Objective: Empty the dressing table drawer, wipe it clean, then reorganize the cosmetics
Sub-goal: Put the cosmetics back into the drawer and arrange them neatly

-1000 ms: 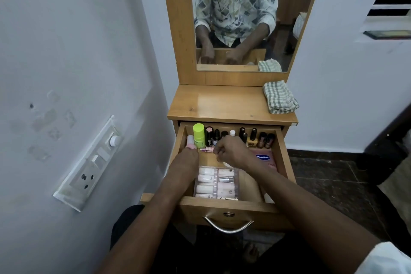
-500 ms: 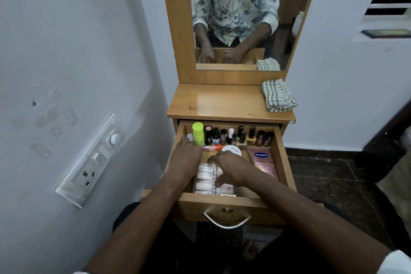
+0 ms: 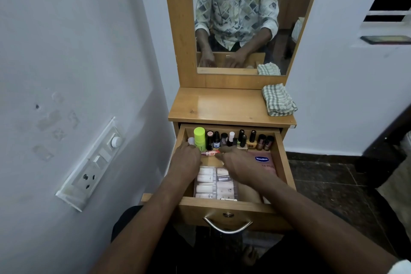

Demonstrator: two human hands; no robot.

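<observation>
Looking into the open drawer (image 3: 282, 162), I am seeing left hand (image 3: 186, 159) and right hand (image 3: 241, 163) meeting at a lying tube (image 3: 210, 153), cannot tell whether either grip is closing, bottles (image 3: 252, 137) standing behind.

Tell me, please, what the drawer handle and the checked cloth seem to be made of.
The drawer handle looks like polished metal: silvery, with bright glints. The checked cloth seems a soft woven fabric, perhaps cotton, matte: it lies folded in limp layers.
</observation>
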